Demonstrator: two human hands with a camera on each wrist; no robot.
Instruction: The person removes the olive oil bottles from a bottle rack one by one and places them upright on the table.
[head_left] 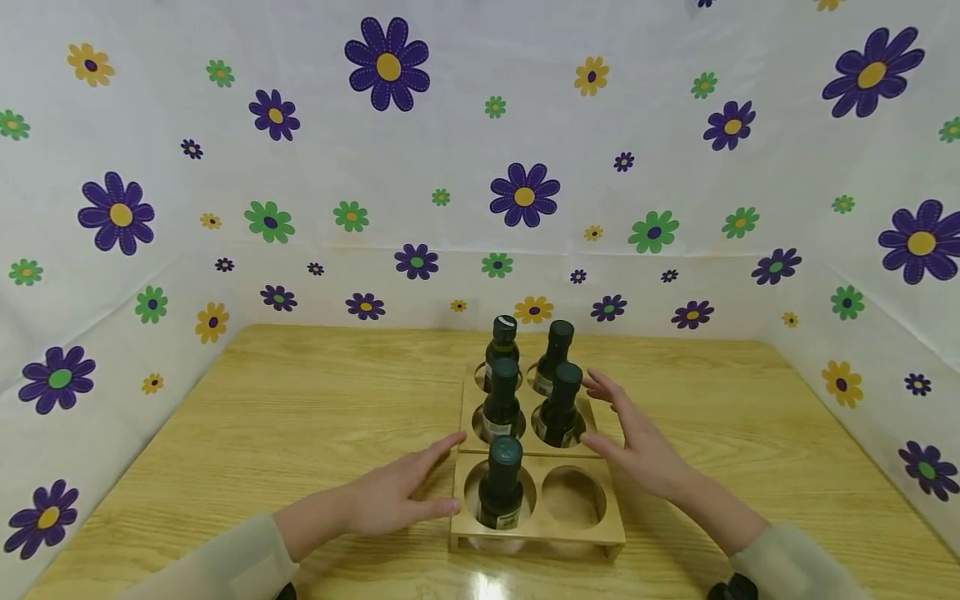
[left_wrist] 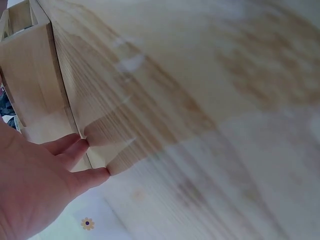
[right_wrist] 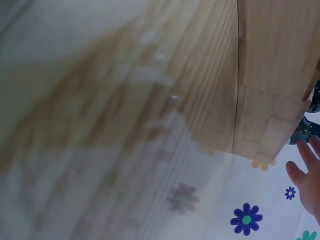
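Note:
A stepped wooden bottle rack [head_left: 536, 533] with round holes stands on the table, several small dark bottles upright in it. One bottle [head_left: 501, 492] sits in the front left hole; the tabletop shows through the front right hole [head_left: 573, 497]. My left hand [head_left: 382, 496] is at the rack's left side, fingers extended, fingertips right at its edge. My right hand [head_left: 648, 454] is spread along the right side, thumb close to the middle right bottle [head_left: 561, 408]. In the left wrist view the fingers [left_wrist: 90, 177] reach the rack's side panel [left_wrist: 32, 75].
The glossy wood-grain table [head_left: 315, 392] extends on both sides of the rack. White cloth [head_left: 442, 150] printed with flowers hangs behind and along the left and right. Two more bottles, a back left one [head_left: 502, 350] and a back right one [head_left: 557, 346], stand in the rack's farthest row.

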